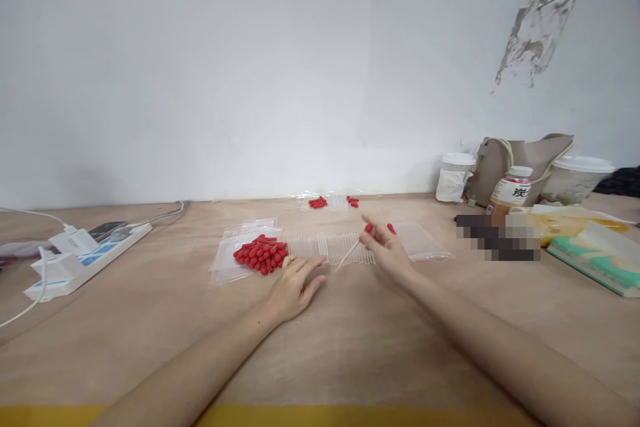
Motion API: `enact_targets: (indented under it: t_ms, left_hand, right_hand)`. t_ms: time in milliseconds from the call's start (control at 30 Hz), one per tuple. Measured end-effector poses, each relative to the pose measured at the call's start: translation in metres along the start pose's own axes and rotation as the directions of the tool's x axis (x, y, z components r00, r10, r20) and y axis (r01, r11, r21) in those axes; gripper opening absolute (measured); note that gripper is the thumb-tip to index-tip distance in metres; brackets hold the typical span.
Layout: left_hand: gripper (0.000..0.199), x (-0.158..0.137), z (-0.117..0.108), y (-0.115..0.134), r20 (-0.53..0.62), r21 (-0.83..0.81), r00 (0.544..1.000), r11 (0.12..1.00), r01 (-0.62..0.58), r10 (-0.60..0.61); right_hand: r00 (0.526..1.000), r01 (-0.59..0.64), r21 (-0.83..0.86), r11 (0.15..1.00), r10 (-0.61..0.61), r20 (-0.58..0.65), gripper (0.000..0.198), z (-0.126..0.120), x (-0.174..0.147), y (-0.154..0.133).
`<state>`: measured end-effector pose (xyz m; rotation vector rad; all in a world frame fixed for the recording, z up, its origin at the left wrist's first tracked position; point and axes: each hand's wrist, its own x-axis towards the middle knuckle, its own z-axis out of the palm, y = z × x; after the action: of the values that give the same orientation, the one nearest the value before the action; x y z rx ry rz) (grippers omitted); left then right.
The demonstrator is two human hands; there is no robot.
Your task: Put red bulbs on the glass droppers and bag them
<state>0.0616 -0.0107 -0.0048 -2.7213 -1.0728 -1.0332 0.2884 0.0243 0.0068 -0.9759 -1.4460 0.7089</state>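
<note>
My right hand (pixel 390 250) is closed on a dropper (pixel 350 252), a thin clear tube with a red rubber bulb at its upper end; the tube slants down to the left. Flat on the table rests my left hand (pixel 297 283), thumb apart from the fingers, holding nothing. Its fingertips touch or lie just before a row of clear thin tubes (pixel 305 245), which runs between both hands. Left of that hand, a heap of red rubber bulbs (pixel 260 253) lies on clear plastic bags (pixel 225 257). Another red bulb (pixel 391 229) shows just behind my right hand, on or near a flat clear bag (pixel 425 242).
Small groups of red bulbs (pixel 318 202) lie in clear plastic by the wall. At left is a power strip (pixel 95 260) with cables. To the right stand a lidded cup (pixel 453 179), a bottle (pixel 513 190), a grey bag (pixel 535 153) and a green tissue pack (pixel 595 260).
</note>
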Motion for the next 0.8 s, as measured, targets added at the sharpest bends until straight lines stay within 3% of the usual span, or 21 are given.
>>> enact_targets:
  t_ms: [133,267,333,667,800]
  left_hand:
    - [0.027,0.001,-0.001,-0.001,0.016,0.024,0.999,0.999,0.047,-0.048]
    - [0.019,0.001,-0.001,-0.001,0.051,0.039,0.997,0.998,0.051,-0.053]
    - [0.018,0.001,-0.001,-0.001,0.07,0.034,0.996,0.998,0.051,-0.053]
    - [0.017,0.001,-0.002,-0.001,0.11,0.013,0.992,0.998,0.067,-0.068]
    - [0.018,0.001,-0.002,-0.002,0.11,0.011,0.991,0.997,0.072,-0.073]
  right_hand:
    - [0.986,-0.077,-0.179,0.981,0.048,-0.162,0.049,-0.054,0.048,0.012]
    - [0.984,-0.176,-0.578,0.797,0.147,-0.097,0.034,-0.092,0.072,0.032]
    - [0.985,-0.159,-0.66,0.734,0.164,-0.054,0.035,-0.096,0.074,0.041]
    - [0.994,-0.064,-0.796,0.602,0.107,0.002,0.042,-0.08,0.064,0.057]
    - [0.995,-0.096,-0.78,0.618,0.081,-0.059,0.045,-0.083,0.064,0.053]
